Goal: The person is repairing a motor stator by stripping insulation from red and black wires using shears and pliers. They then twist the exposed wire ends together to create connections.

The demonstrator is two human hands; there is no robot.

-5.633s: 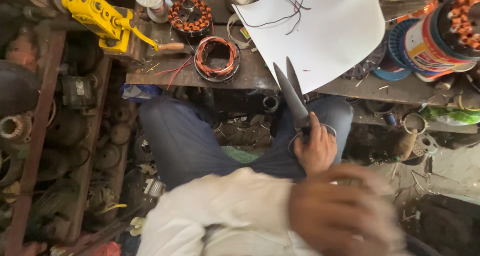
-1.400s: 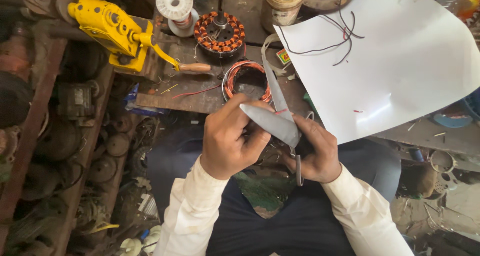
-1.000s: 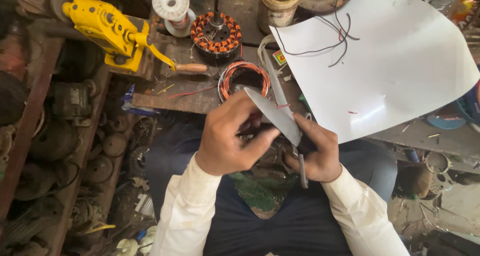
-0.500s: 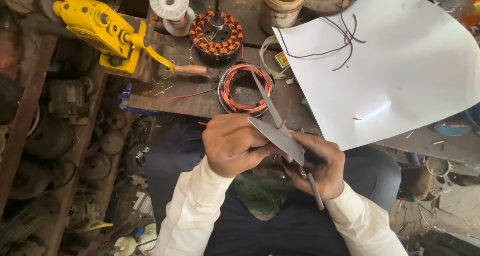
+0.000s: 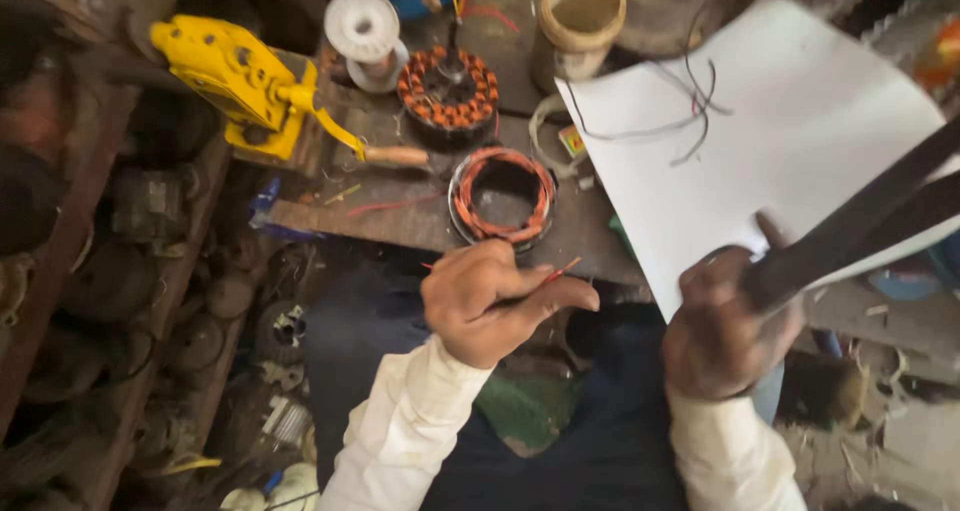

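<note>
A person seated at a cluttered wooden workbench (image 5: 400,221), seen from above. The left hand (image 5: 495,306) is closed, thumb and fingers pinching a thin red wire (image 5: 560,269) just in front of a loose ring of copper winding (image 5: 500,193) that lies on the bench. The right hand (image 5: 725,326), to the right of that ring and off the bench edge, is clenched around the handles of large dark scissors (image 5: 860,226).

The scissors look like heavy, stiff steel; the handle end, where the hand already has them, is the safe hold, well away from the cutting edges. Their long axis runs diagonally, blades pointing up and to the right, away from the winding ring, crossing a large white paper sheet (image 5: 780,141) that is thin, light and easily creased. The wire looks springy and slight, best held by a fingertip pinch.

Behind the ring stand a wound stator core (image 5: 450,86), a white spool (image 5: 362,26) and, further left, a yellow hand tool (image 5: 235,76).
</note>
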